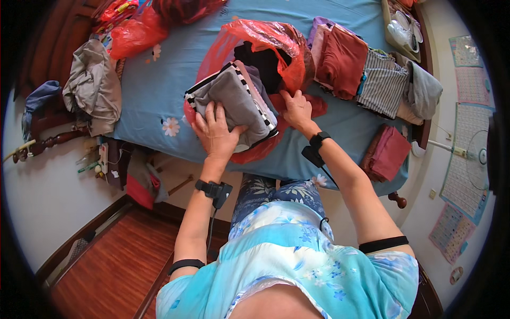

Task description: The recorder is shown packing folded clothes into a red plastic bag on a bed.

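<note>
A red plastic bag (263, 30) lies open on the blue bedsheet before me, with dark cloth (265, 67) inside. On its near left part rests a stack of folded clothes (239, 99), grey on top with a black-and-white striped edge. My left hand (217, 131) lies spread on the grey top of the stack, thumb apart from the fingers. At the right side of the stack, my right hand (297, 109) pinches the bag's red plastic between thumb and fingers.
Folded clothes (344, 60) line the bed's right side, with a folded dark red cloth (386, 153) nearer me. Red bags (137, 36) and a crumpled beige garment (93, 87) lie at the left. A tray (402, 40) of small items stands at the far right.
</note>
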`<state>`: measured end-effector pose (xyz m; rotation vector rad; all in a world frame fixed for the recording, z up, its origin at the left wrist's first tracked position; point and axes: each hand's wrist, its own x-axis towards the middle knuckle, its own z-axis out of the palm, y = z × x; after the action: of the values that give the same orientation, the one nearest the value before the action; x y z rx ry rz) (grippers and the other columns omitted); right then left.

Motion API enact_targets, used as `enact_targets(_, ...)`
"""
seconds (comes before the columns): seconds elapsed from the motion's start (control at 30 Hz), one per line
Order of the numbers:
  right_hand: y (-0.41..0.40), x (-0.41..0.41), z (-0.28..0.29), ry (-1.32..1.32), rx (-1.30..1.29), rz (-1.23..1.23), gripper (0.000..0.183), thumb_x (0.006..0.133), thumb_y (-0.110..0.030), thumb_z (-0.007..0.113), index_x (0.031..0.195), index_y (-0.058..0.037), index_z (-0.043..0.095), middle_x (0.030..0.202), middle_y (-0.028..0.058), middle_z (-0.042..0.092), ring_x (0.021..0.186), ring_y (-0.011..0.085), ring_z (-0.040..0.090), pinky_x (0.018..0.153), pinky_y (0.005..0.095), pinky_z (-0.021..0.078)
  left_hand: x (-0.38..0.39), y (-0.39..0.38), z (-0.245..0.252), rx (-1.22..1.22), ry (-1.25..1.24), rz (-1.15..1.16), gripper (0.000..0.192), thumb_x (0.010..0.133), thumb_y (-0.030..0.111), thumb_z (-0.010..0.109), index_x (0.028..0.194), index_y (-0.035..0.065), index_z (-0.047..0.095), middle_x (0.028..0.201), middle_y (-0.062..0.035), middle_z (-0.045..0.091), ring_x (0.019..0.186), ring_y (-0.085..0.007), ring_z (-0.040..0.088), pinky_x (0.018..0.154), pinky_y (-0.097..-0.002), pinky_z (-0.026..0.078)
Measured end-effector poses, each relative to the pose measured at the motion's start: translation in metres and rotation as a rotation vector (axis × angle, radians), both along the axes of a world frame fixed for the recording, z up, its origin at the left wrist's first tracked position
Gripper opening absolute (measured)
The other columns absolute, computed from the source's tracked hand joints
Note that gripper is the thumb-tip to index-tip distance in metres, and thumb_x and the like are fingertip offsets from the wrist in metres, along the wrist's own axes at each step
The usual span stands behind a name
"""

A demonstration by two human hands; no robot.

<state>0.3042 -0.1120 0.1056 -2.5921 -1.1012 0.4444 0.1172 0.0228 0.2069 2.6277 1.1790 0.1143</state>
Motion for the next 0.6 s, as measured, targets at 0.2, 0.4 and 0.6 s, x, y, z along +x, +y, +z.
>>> enact_targets(0.2, -0.008, -0.011, -0.013, 0.064, -0.024, 0.044, 0.02, 0.075, -0.02, 0.066, 0.092, -0.0096, 0.069, 0.097, 0.0194, 0.06, 0.092, 0.0362, 0.062, 0.077, 0.047, 0.0493, 0.001, -0.019, 0.005, 0.269, -0.045, -0.13, 0.084, 0.069, 0.034, 0.08, 0.143, 0.0172, 0.043, 0.144, -0.0115, 0.04, 0.137, -0.0386, 0.029, 0.106, -0.0662, 0.021)
enact_targets(0.4, -0.014, -0.025, -0.004, 0.165, 0.209, 0.09, 0.018, 0.074, -0.022, 0.059, 0.072, -0.0042, 0.063, 0.081, 0.0163, 0.063, 0.086, 0.0343, 0.062, 0.076, 0.047, 0.0491, 0.005, -0.032, 0.002, 0.014, -0.053, -0.245, 0.108, 0.064, 0.045, 0.081, 0.153, 0.0231, 0.023, 0.153, -0.0219, 0.025, 0.141, -0.0449, 0.022, 0.104, -0.0727, 0.019)
enact_targets(0.6, -0.007, -0.034, 0.017, 0.293, 0.238, 0.103, 0.022, 0.073, -0.023, 0.06, 0.068, -0.0015, 0.06, 0.08, 0.0207, 0.063, 0.085, 0.0393, 0.061, 0.075, 0.0497, 0.0477, 0.004, -0.031, -0.016, 0.081, 0.007, -0.134, 0.139, 0.044, 0.048, 0.09, 0.155, 0.0236, 0.009, 0.154, -0.0217, 0.018, 0.14, -0.0476, 0.02, 0.102, -0.0736, 0.022)
